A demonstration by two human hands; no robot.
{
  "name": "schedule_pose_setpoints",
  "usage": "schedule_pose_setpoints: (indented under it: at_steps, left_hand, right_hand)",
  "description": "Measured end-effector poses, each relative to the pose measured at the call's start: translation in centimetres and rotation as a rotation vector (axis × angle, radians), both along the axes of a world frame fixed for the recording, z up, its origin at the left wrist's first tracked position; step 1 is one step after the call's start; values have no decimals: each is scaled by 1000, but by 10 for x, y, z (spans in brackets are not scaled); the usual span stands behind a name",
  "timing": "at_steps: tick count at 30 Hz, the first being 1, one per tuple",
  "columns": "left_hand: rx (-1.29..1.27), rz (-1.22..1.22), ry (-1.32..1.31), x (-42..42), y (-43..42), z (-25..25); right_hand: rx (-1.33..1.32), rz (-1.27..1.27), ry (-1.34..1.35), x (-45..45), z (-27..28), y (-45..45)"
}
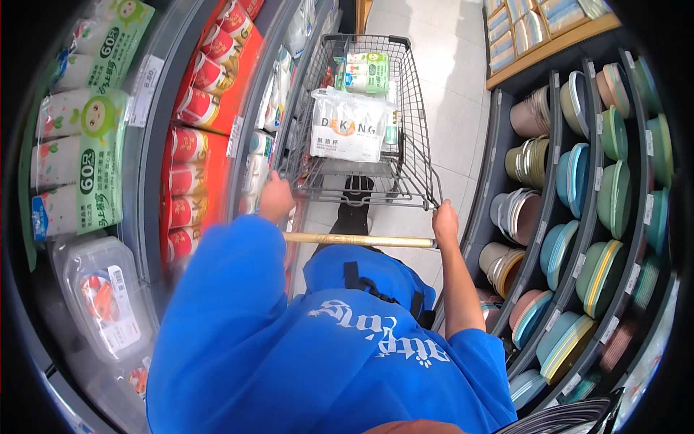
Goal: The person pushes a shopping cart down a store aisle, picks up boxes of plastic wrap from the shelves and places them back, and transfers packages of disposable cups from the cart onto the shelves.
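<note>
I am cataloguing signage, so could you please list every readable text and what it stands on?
"DEKANG", "航旅杯": white pack in the cart
"DEKANG": red packs, left shelf
"60只": green-labelled packs, left shelf
"60": green pack in the cart
"8.80": price tag, left shelf
Too small, blurred or distorted to read: print on the handle bar, lettering on the blue shirt, right-shelf tags.

Two hands, one cart

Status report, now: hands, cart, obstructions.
Left hand and right hand on cart. DEKANG pack, green-labelled pack aboard. Left shelves, right shelves close alongside.
</note>
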State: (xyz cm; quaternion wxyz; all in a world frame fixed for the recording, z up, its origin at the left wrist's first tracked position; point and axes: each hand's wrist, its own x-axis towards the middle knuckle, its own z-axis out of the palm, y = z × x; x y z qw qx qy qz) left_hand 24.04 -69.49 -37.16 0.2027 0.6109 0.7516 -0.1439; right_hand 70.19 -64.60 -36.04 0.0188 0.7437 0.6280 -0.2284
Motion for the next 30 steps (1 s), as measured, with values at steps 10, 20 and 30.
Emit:
schedule_pose_setpoints:
  at_steps: [10, 20, 30]
  left_hand:
    - [35, 28, -28, 5, 47, 17]
    - [-28, 49, -11, 1, 105, 7]
    - [-68, 42, -26, 3, 155, 22]
  right_hand:
    - [-18, -29, -23, 1, -8, 45]
    - [-78, -78, -26, 2, -1, 103]
    - [-87, -78, -58, -4, 11, 148]
